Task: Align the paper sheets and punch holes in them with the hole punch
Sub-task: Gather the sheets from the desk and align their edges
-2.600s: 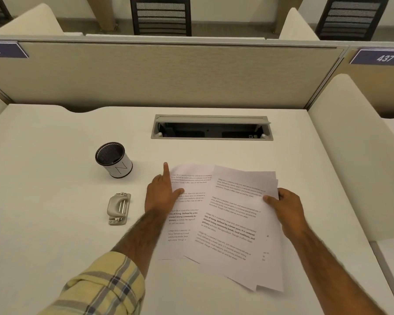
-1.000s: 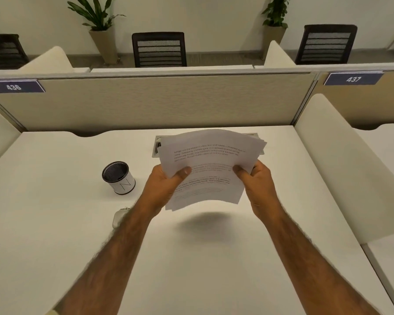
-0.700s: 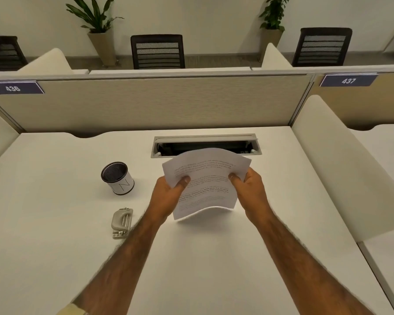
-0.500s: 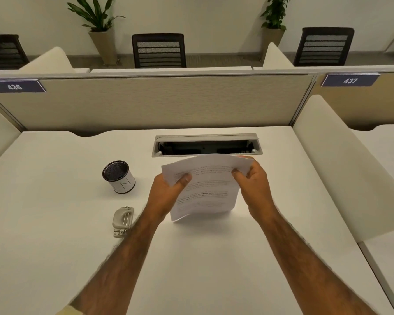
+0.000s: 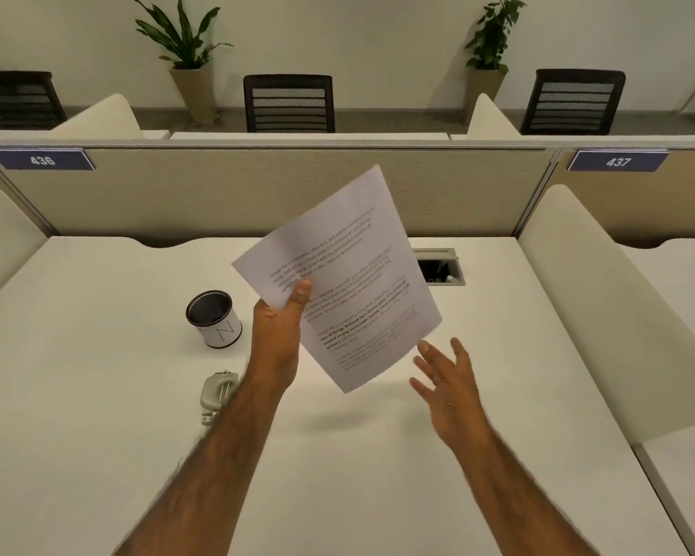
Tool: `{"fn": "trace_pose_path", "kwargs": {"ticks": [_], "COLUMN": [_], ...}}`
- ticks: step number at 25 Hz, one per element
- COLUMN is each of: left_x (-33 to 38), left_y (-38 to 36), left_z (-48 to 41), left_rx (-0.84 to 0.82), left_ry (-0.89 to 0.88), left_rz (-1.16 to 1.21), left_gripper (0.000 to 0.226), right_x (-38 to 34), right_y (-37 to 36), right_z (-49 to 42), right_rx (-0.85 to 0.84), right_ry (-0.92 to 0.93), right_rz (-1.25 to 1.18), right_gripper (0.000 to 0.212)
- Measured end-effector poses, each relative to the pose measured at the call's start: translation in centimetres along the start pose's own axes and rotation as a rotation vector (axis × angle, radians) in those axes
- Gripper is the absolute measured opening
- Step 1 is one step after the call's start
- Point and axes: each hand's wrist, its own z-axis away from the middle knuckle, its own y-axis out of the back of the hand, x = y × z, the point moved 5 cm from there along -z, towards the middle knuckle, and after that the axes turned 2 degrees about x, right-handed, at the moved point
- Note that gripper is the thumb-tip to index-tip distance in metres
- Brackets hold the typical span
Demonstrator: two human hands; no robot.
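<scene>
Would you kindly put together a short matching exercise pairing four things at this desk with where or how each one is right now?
Things:
1. paper sheets
2. hole punch
3. mesh cup
4. right hand

States:
A. open and empty, fingers spread, below the stack's lower corner
B. standing upright on the desk, left of the left hand
C. held tilted in the air, pinched at one edge
D. lying on the desk, partly hidden by the left forearm

Pairs: 1-C, 2-D, 3-B, 4-A

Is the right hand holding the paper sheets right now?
No, the right hand is open with spread fingers below the paper sheets, which only the left hand grips.
</scene>
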Motion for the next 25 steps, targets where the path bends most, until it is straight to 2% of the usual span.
{"fn": "trace_pose_path", "kwargs": {"ticks": [1,4,6,8,11,15,16,17,19,21,25], "left_x": [-0.1,-0.6,-1.1,-2.4,-5.3,-3.8,-2.6,-1.5,-0.2,0.0,-1.0], "left_y": [-0.2,-0.1,0.7,1.7,4.1,7.6,8.2,8.5,8.0,7.0,6.4], "left_z": [0.1,0.5,0.7,1.4,3.0,1.6,0.9,0.1,-0.9,-1.3,-1.2], "left_rx": [0.005,0.007,0.054,0.157,0.298,0.149,0.087,0.011,-0.217,-0.324,-0.224], "left_ry": [-0.001,0.018,0.037,0.103,0.224,0.297,0.322,0.339,0.348,0.350,0.247], "left_rz": [0.023,0.148,0.209,0.138,-0.026,0.139,0.101,-0.023,-0.345,-0.488,-0.402], "left_gripper": [0.023,0.028,0.028,0.026,0.024,0.028,0.028,0.029,0.048,0.060,0.019], "right_x": [0.6,0.5,0.4,0.5,0.8,-1.8,-2.9,-4.0,-5.7,-7.1,-8.2], "right_y": [-0.6,-2.2,-2.2,-1.9,-0.7,0.3,0.3,0.2,-0.4,-1.0,-1.6], "right_z": [0.2,0.5,0.2,0.2,0.3,0.4,0.4,0.3,0.2,0.3,0.8], "right_rx": [-0.054,-0.176,-0.157,-0.133,-0.024,0.008,-0.009,-0.031,-0.070,-0.093,-0.139], "right_ry": [-0.058,-0.114,-0.154,-0.189,-0.133,0.030,0.072,0.108,0.172,0.251,0.322], "right_rz": [-0.094,-0.140,-0.195,-0.202,0.010,0.144,0.163,0.172,0.179,0.198,0.188], "right_gripper": [0.085,0.055,0.044,0.038,0.026,0.025,0.026,0.026,0.025,0.024,0.022]}}
